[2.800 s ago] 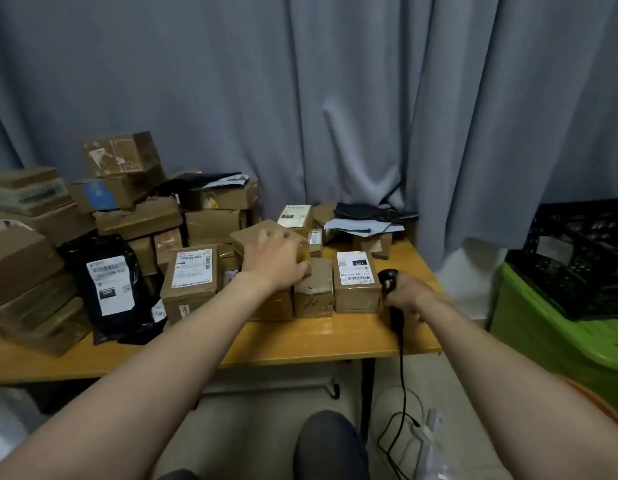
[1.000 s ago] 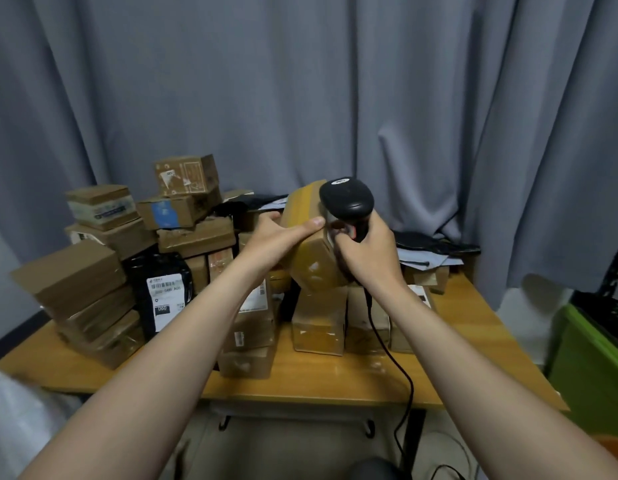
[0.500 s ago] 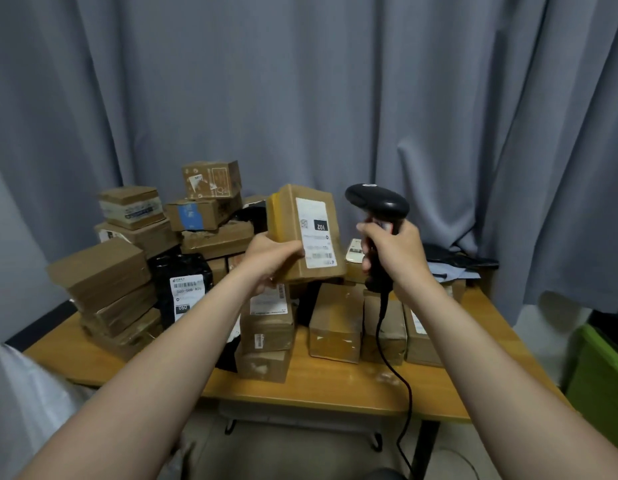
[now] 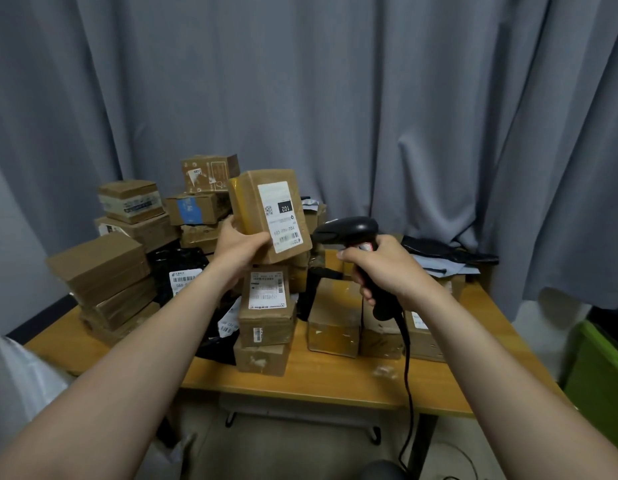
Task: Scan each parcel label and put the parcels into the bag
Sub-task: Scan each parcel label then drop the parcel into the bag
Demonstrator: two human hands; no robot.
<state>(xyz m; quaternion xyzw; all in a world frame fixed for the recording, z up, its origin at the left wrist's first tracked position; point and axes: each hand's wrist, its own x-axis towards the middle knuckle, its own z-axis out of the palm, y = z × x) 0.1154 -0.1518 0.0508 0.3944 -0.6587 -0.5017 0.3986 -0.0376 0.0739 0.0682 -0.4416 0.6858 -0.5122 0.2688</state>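
My left hand point(image 4: 240, 249) holds a brown cardboard parcel point(image 4: 245, 202) up above the table, gripping its lower left edge. Its white label point(image 4: 280, 213), marked 102, faces me upside down. My right hand point(image 4: 387, 268) grips the handle of a black corded barcode scanner point(image 4: 349, 231), whose head points left at the label's lower right corner, a short gap away. Below them, several taped brown parcels point(image 4: 267, 308) and a black mailer point(image 4: 181, 268) lie on the wooden table point(image 4: 335, 375). A white bag edge point(image 4: 13, 379) shows at the far left.
Stacked boxes point(image 4: 103, 271) fill the table's left and back. Black pouches and papers point(image 4: 442, 254) lie at the back right. A green bin point(image 4: 598, 372) stands right of the table. The scanner cable point(image 4: 408, 393) hangs over the front edge. A grey curtain point(image 4: 335, 98) hangs behind.
My left hand has turned the lifted parcel so its label faces me. The scanner has come down and moved right of the parcel, its head now level with the label.
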